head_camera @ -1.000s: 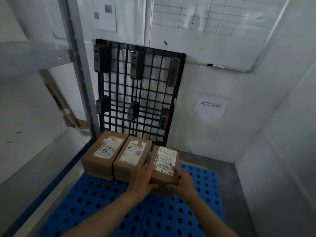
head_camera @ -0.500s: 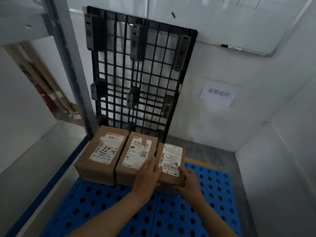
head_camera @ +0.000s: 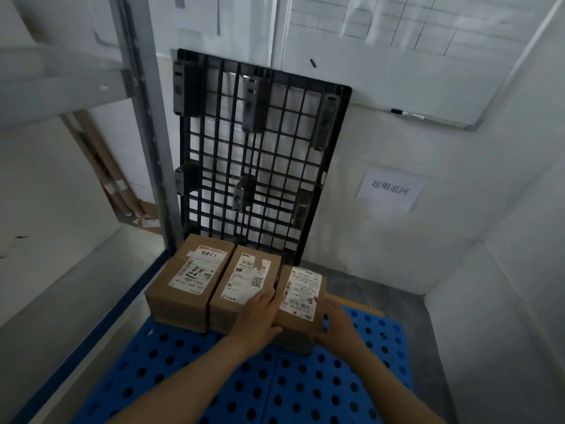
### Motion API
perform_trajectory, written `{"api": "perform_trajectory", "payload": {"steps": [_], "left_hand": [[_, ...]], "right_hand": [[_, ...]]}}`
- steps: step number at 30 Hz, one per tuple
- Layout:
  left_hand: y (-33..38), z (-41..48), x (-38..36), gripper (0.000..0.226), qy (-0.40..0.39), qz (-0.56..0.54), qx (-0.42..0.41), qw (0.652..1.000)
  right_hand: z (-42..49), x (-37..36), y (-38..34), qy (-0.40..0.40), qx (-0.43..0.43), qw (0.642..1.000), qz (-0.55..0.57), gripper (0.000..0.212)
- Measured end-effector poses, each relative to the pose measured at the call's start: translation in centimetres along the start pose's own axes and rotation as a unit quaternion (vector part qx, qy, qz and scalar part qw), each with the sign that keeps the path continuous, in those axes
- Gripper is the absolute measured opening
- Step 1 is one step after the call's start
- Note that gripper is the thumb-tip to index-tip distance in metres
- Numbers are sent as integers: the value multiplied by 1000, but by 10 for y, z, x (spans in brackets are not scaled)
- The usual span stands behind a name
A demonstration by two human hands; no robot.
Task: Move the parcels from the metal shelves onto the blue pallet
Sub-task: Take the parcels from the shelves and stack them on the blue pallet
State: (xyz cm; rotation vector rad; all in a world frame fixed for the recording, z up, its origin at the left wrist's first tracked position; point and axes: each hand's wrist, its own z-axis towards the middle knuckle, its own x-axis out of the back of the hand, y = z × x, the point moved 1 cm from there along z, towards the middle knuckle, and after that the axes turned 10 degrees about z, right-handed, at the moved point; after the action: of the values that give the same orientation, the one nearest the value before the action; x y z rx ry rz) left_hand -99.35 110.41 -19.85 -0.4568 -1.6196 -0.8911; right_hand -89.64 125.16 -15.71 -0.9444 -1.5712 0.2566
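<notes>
- The place is a corner of a room with white walls (head_camera: 397,270) and a grey floor (head_camera: 382,289).
- A whiteboard (head_camera: 428,62) hangs on the far wall, with a marker (head_camera: 406,114) on its lower edge. A paper sign (head_camera: 389,191) is on the wall below it.
- A black pallet (head_camera: 260,154) stands upright and leans on the far wall.
- At the left is the metal shelf (head_camera: 55,84) with its post (head_camera: 143,117).
- The blue pallet (head_camera: 214,377) lies on the floor, right below the camera.
- Three brown parcels stand in a row at its far edge, side by side, labels up: the left parcel (head_camera: 186,280), the middle parcel (head_camera: 244,280) and the right parcel (head_camera: 301,298).
- The right parcel touches the middle one and sits a little nearer to the person.
- Both bare forearms reach forward from the lower edge of the view.
- The left hand (head_camera: 258,316) lies at the left side of the right parcel. Its fingers are nearly straight and rest on the near corner of the middle parcel; its thumb touches the near face of the right parcel.
- The right hand (head_camera: 334,325) presses flat on the right side of the right parcel, fingers straight and pointing away, thumb at the near lower edge.
- So the right parcel is between two flat hands, not wrapped by curled fingers.
</notes>
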Motion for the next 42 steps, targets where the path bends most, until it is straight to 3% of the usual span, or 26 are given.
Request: {"api": "perform_trajectory", "payload": {"steps": [3,12,17,19,24,31,38,42], "left_hand": [[8,-18,9,68,7,-18,30,999],[53,-87,38,50,91,21,100,991],[68,-145,32,68,70,49,186,979],[67,-171,32,70,66,50,228,970],[56,-241,40,70,79,39,318,944],[47,-348,44,59,158,37,434,886],[46,-476,42,68,168,33,535,827],[53,-546,42,66,197,24,575,794]], "right_hand": [[-13,12,-8,6,38,999,-24,62],[-58,19,-21,-20,127,990,-56,62],[-80,-4,-33,-66,207,971,-97,50],[-92,-15,-41,-84,220,968,-85,56],[-117,-50,-73,-146,308,938,-66,64],[-161,-121,-127,-206,407,884,-100,64],[-236,-186,-177,-301,430,851,-30,61],[-288,-224,-197,-318,475,818,-61,65]]}}
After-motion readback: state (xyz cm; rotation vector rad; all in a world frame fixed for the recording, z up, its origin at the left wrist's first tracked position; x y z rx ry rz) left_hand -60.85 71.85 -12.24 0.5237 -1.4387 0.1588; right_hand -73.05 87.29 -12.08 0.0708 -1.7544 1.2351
